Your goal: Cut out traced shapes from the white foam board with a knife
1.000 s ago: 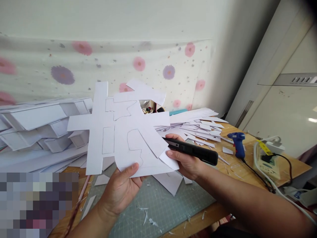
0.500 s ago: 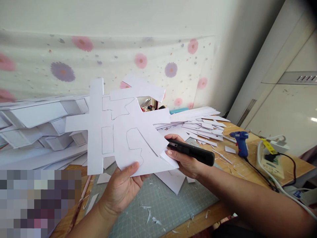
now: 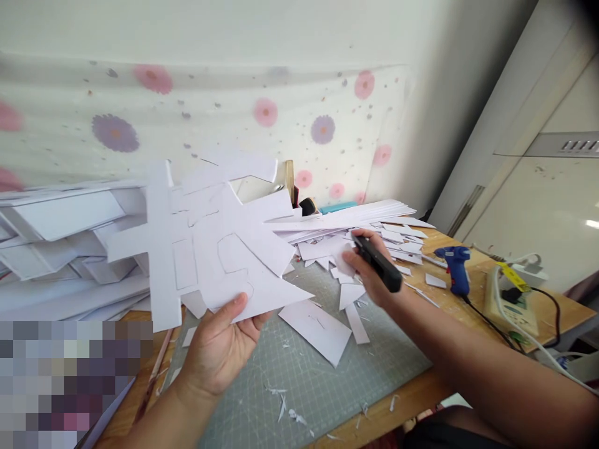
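With the view read as a clock face, the hands are well apart, one on each side of the middle. At seven o'clock the left hand (image 3: 224, 349) clamps a white board (image 3: 210, 268) by its lower edge, thumb on the front face and fingers behind. That board is at nine o'clock, raised above the desk (image 3: 337, 427); it is cut into a shape with several arms, and pencil lines mark closed outlines on its face. At four o'clock the right hand (image 3: 372, 265) is closed round a black tool (image 3: 381, 265), its butt end pointing toward five, and clear of the board; a small white scrap (image 3: 344, 260) shows at the thumb tip, apparently pinched there. Below lies a grey-green cutting mat (image 3: 276, 386) with a white rectangle (image 3: 316, 330) at six o'clock and curled shavings (image 3: 296, 416) nearer the front edge. Long white strips (image 3: 360, 215) are heaped just beyond the right hand. At three o'clock a blue glue gun (image 3: 456, 268) stands on the desk, with a power strip (image 3: 508, 305) just to its right. White paper boxes (image 3: 75, 215) are piled at nine, partly behind the board, and a flowered sheet (image 3: 210, 112) covers the wall from ten to one.
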A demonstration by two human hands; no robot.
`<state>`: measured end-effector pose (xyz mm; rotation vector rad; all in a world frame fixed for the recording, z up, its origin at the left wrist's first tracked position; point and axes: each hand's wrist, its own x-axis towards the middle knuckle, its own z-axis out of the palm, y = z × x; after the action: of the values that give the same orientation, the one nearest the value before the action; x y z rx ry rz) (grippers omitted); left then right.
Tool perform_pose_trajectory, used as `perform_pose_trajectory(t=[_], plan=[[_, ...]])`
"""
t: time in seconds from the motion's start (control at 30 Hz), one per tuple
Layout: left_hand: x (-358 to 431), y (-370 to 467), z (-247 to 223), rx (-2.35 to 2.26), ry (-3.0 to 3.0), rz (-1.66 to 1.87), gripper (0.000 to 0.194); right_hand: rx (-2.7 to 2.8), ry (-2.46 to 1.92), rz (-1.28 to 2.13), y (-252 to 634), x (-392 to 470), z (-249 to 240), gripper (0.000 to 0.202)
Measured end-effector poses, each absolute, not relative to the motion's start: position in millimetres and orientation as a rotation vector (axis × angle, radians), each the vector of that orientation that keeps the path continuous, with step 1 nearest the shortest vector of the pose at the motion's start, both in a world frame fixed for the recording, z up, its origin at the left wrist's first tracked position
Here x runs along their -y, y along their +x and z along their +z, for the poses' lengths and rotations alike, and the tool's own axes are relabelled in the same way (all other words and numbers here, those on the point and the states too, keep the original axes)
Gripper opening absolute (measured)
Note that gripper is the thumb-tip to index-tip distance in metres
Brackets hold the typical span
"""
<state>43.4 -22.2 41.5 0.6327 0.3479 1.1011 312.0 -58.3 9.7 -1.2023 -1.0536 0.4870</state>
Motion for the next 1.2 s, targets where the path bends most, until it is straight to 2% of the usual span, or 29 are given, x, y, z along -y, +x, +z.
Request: perform_pose_trajectory(t=[0.07, 0.17, 0.23, 0.43, 0.53, 0.7, 0.77, 0.9, 0.97, 1.2], plan=[[24, 43, 39, -0.344, 0.651, 1.053, 0.062, 1.027, -1.302, 0.348, 331, 57, 13, 0.06], [26, 42, 35, -0.336, 0.665, 0.992, 0.06, 1.043, -1.353, 0.276, 339, 59, 16, 0.067], [27, 41, 35, -0.338, 0.67, 0.977, 0.061, 1.082, -1.267, 0.36, 331, 61, 20, 0.067], [26, 42, 40, -0.289, 0.696, 0.948, 0.062, 1.047, -0.836, 1.01, 301, 75, 37, 0.072], [25, 43, 40, -0.245, 0.705, 0.92, 0.061, 0.996, -0.815, 1.021, 298, 82, 40, 0.064], [25, 43, 38, -0.261, 0.672, 0.987, 0.066, 1.268, -0.878, 0.865, 297, 95, 49, 0.082], [25, 43, 38, -0.299, 0.651, 1.005, 0.067, 1.394, -0.826, 0.878, 295, 101, 54, 0.069], [26, 42, 37, -0.323, 0.605, 0.991, 0.068, 1.578, -0.736, 1.104, 288, 108, 59, 0.032], [26, 41, 36, -0.33, 0.597, 0.971, 0.066, 1.68, -0.771, 1.125, 283, 107, 58, 0.023], [28, 41, 34, -0.26, 0.549, 0.872, 0.06, 1.816, -0.947, 0.904, 267, 98, 56, 0.032]])
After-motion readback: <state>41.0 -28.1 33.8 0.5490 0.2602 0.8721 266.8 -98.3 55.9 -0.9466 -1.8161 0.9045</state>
